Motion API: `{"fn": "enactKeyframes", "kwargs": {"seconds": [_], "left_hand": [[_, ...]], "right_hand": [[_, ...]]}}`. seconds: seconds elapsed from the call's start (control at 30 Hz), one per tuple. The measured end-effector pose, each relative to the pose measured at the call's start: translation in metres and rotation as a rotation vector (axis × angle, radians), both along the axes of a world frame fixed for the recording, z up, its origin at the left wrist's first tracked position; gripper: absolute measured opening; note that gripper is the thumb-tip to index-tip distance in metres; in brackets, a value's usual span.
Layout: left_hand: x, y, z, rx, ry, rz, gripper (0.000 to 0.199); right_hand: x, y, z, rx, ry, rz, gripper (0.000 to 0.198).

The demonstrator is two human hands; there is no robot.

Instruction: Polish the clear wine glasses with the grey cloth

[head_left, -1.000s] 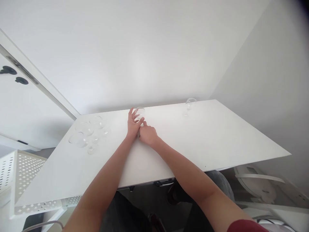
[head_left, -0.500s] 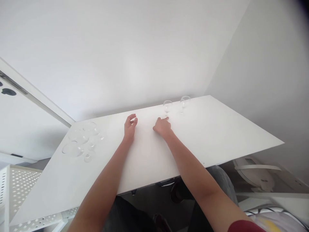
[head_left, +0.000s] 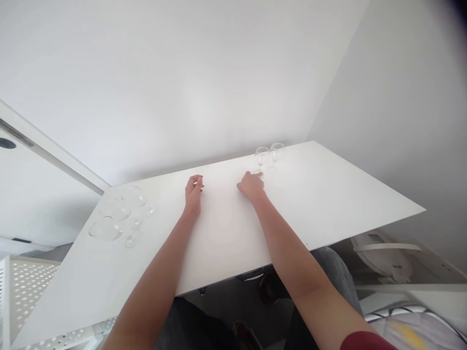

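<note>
Near the back edge of the white table [head_left: 226, 243], two clear stemmed wine glasses stand upright side by side. My right hand [head_left: 251, 184] is at the foot of the nearer-left wine glass [head_left: 261, 156], its fingers on the base. Just to the right of it stands the other wine glass [head_left: 277, 151], its bowl very close to the first. My left hand [head_left: 193, 189] rests on the tabletop to the left, fingers loosely curled and a little apart, holding nothing.
Several clear glasses [head_left: 120, 214] are grouped at the table's left end, some seemingly lying down. A white wall [head_left: 204, 87] runs behind the table. A white perforated rack [head_left: 32, 284] stands below at left, and a pale bag-like item [head_left: 404, 330] lies low at right.
My right hand has slid the left wine glass to the right, narrowing the gap to the other one. My left hand stays about where it was, its fingers drawn slightly closer.
</note>
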State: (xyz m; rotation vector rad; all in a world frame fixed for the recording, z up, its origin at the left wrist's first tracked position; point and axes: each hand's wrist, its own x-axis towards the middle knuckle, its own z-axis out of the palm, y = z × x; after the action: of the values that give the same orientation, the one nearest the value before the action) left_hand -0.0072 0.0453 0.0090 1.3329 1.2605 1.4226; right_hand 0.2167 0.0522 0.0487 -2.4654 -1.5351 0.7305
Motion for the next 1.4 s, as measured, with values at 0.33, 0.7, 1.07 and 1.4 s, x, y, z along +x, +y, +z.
{"fn": "enactKeyframes", "kwargs": {"seconds": [0.33, 0.7, 1.07, 1.4], "left_hand": [[0.000, 0.001, -0.001, 0.001, 0.006, 0.005, 0.030], [0.000, 0.001, -0.002, 0.007, 0.043, 0.001, 0.031], [0.000, 0.001, -0.001, 0.000, 0.039, 0.001, 0.030], [0.001, 0.000, 0.000, 0.027, 0.049, -0.014, 0.032]], "right_hand": [[0.001, -0.002, 0.004, 0.029, 0.008, -0.011, 0.072], [0.003, -0.002, 0.005, 0.032, 0.020, -0.012, 0.071], [0.007, 0.003, 0.001, 0.083, 0.036, -0.050, 0.072], [0.024, 0.007, -0.002, 0.097, 0.075, -0.089, 0.074]]}}
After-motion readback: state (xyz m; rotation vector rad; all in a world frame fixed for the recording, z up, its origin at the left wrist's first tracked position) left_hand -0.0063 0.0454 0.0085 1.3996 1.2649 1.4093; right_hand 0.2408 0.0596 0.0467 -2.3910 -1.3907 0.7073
